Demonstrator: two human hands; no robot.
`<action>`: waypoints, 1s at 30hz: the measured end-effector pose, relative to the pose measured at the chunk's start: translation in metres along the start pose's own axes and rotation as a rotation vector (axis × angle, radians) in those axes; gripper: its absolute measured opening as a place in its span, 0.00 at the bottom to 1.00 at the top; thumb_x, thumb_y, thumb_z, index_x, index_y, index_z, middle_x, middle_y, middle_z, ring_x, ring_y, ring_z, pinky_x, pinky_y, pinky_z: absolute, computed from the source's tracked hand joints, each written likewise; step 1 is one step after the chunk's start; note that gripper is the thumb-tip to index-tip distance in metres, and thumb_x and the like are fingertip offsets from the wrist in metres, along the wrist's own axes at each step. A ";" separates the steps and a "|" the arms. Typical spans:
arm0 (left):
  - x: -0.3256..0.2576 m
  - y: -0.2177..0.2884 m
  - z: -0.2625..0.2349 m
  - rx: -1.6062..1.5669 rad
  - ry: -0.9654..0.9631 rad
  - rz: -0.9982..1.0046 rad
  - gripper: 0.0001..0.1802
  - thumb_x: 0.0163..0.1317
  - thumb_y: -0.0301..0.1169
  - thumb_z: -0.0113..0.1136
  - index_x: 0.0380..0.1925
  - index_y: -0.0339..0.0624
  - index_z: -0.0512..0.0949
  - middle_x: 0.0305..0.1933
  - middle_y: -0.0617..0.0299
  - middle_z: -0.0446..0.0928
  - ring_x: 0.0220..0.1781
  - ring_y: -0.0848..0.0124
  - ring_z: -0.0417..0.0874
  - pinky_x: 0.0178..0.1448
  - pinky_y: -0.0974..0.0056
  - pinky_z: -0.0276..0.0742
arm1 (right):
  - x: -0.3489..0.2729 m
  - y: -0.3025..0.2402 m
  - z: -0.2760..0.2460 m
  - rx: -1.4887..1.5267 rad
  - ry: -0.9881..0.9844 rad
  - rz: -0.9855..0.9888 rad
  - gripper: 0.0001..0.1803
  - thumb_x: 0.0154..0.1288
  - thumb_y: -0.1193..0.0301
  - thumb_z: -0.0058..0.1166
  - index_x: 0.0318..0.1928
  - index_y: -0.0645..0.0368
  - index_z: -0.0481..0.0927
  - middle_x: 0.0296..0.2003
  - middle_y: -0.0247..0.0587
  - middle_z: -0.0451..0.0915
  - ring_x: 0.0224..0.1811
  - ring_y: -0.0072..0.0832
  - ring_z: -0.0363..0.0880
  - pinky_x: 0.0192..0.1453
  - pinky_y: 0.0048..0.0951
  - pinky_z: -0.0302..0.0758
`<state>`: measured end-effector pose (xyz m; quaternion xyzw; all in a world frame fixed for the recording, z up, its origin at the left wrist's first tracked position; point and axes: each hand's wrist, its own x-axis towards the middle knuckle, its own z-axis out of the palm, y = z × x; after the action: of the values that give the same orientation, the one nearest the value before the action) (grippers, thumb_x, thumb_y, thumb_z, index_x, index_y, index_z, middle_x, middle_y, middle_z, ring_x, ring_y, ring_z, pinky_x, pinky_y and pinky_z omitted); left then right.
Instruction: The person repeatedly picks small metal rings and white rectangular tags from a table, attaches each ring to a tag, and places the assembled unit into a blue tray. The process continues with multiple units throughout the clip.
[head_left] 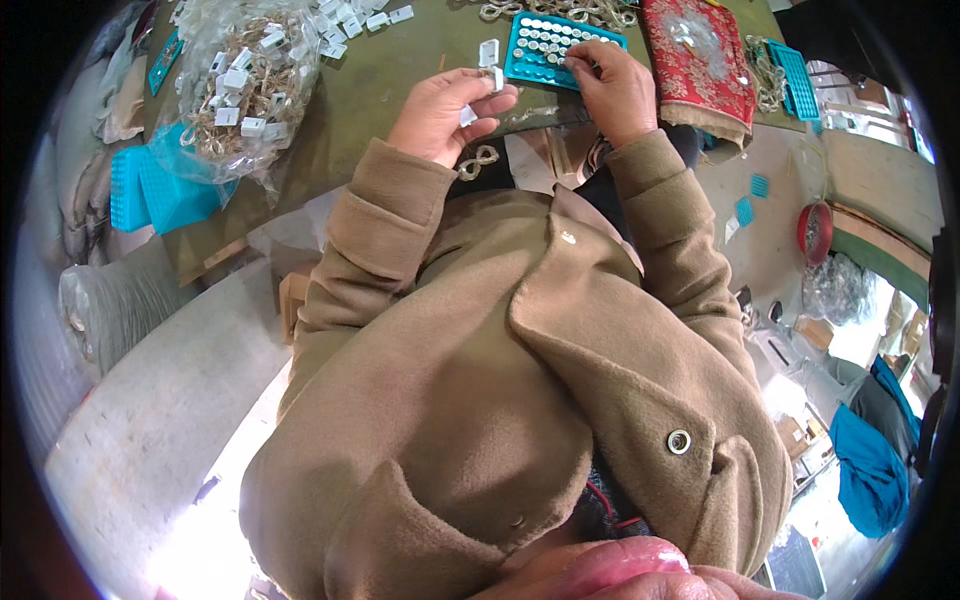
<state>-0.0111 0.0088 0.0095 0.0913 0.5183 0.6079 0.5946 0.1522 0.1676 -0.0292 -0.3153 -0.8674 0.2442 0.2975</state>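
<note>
My left hand (440,115) is closed around small white plastic cases; one case (497,78) pokes out at the fingertips, and another (467,116) shows by the palm. Just below it hangs a coiled bundle of clear wire (477,162); whether it joins a case in the hand cannot be made out. An open white case (488,53) lies on the table beyond these fingers. My right hand (618,95) reaches over a teal tray (515,72) with rows of round silver button cells (540,42). Its thumb and forefinger pinch together at the tray; anything between them is hidden.
A clear bag (262,85) of wired white cases lies on the green table at left, with loose white cases (345,22) behind it. Teal trays (165,185) sit at the left edge. A red patterned cloth (700,65) and another teal tray (793,80) are at right.
</note>
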 end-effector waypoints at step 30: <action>0.007 -0.013 -0.002 -0.044 0.013 0.009 0.12 0.68 0.31 0.55 0.46 0.36 0.76 0.45 0.55 0.82 0.45 0.74 0.84 0.36 0.75 0.83 | 0.008 -0.018 0.015 -0.284 -0.080 -0.086 0.07 0.63 0.64 0.54 0.36 0.48 0.84 0.36 0.35 0.79 0.38 0.40 0.81 0.42 0.40 0.77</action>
<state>-0.0065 0.0108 -0.0044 0.0766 0.5085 0.6223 0.5901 0.1297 0.1573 -0.0254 -0.3067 -0.9171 0.1182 0.2255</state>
